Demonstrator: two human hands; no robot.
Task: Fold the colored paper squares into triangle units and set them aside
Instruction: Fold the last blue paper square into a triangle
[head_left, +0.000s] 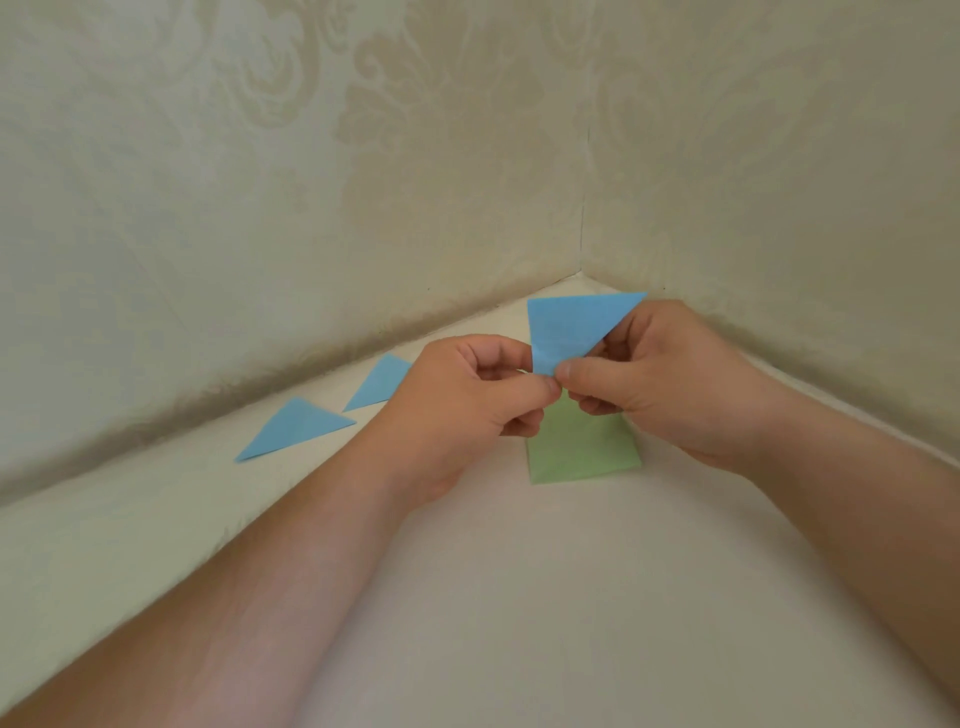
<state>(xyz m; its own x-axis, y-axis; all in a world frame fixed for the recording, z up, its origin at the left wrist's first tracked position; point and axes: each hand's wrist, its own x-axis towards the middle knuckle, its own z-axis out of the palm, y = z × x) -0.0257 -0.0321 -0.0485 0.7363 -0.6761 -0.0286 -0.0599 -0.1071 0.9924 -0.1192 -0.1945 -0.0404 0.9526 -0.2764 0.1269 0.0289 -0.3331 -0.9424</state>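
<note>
Both hands pinch the blue triangle at its lower corner, held up above the green paper. The left hand is nearer the finished triangles, lying left of the green paper.

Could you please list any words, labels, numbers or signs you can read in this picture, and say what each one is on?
None: no readable text shows anywhere.
The blue triangle pinched by the left hand and right hand is plain.
The two blue triangles on the surface and the green paper are blank.
The wall bears only a floral pattern.
</note>
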